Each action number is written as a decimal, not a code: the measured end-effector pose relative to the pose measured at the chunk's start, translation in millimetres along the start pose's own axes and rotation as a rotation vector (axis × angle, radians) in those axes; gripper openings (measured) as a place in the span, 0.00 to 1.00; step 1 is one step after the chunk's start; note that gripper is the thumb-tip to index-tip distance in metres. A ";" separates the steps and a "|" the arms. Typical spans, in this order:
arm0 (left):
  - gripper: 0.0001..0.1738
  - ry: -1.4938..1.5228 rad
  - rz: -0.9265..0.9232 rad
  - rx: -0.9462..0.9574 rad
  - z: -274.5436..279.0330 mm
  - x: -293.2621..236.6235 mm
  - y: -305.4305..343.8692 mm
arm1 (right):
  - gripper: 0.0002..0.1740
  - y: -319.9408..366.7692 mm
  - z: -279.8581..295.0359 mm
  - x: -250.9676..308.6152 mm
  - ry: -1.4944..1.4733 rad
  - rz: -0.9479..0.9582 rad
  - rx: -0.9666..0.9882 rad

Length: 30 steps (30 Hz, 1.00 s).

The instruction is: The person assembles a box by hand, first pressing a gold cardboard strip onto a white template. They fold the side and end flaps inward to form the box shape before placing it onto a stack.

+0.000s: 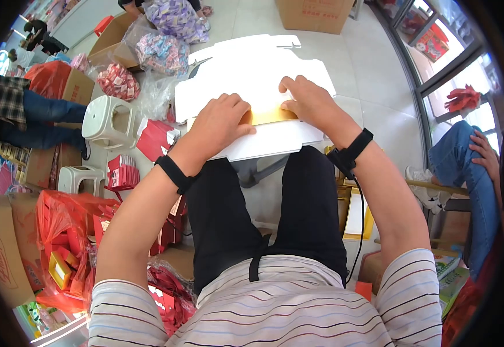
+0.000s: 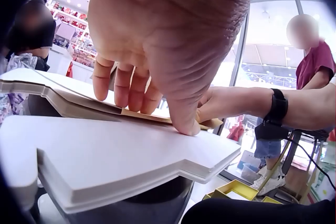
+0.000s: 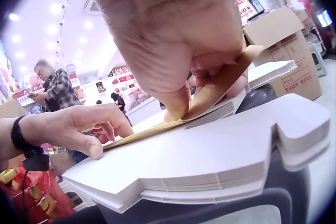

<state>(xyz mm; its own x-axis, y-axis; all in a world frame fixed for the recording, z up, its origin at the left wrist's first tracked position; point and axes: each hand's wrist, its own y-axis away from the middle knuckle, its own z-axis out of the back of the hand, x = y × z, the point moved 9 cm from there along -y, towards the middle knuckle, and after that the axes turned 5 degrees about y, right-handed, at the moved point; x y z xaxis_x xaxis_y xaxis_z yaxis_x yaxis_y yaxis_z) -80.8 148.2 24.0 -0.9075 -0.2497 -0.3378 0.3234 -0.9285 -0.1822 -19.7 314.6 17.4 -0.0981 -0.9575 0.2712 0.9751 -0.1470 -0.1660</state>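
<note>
A stack of flat white die-cut card sheets lies in front of my knees on a grey plastic support. Across the top sheet, near its front, a gold-faced card flap stands partly lifted. My left hand holds the flap's left end, thumb on the near side and fingers beyond it. My right hand pinches its right end; in the right wrist view the gold card bends up between thumb and fingers. White notched edges of the sheets below show in the left wrist view.
White stools and red bags stand at the left, with a red plastic bag of boxes nearer me. A cardboard carton is ahead. A seated person's leg is at the right, near glass doors. Someone stands at the far left.
</note>
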 end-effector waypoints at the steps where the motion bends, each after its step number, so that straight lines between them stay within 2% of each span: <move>1: 0.18 -0.007 -0.011 0.007 -0.8 1.4 -0.8 | 0.13 1.5 5.9 4.9 0.062 0.068 -0.084; 4: 0.16 -0.082 -0.080 0.000 -3.6 -3.7 1.0 | 0.12 16.4 12.5 21.4 0.010 0.231 -0.177; 7: 0.14 -0.114 -0.091 0.025 -6.9 -3.5 1.6 | 0.11 34.0 12.9 37.6 -0.024 0.297 -0.173; 10: 0.13 -0.165 -0.142 -0.001 -7.3 -6.2 4.4 | 0.11 29.4 -1.1 34.6 0.084 0.261 -0.207; 13: 0.12 -0.245 -0.181 -0.041 -8.4 -7.7 4.7 | 0.09 30.8 -1.6 38.6 0.135 0.310 -0.277; 19: 0.10 -0.192 -0.139 -0.134 -4.7 0.8 0.8 | 0.07 23.1 -0.9 26.0 0.071 0.232 -0.310; 25: 0.09 -0.128 -0.118 -0.111 -2.4 10.2 -2.4 | 0.04 13.0 2.7 14.6 0.026 0.218 -0.189; 30: 0.14 -0.235 -0.115 -0.093 -7.6 3.7 -2.1 | 0.02 14.9 3.4 25.8 0.093 0.200 -0.203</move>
<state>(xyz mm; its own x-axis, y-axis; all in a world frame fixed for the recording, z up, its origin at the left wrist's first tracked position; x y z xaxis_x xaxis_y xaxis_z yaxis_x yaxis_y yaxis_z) -82.8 151.4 16.1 -0.9735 -0.2109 -0.0884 0.2278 -0.9280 -0.2948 -7.1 288.5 25.2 0.0645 -0.9898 0.1273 0.9183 0.0089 -0.3959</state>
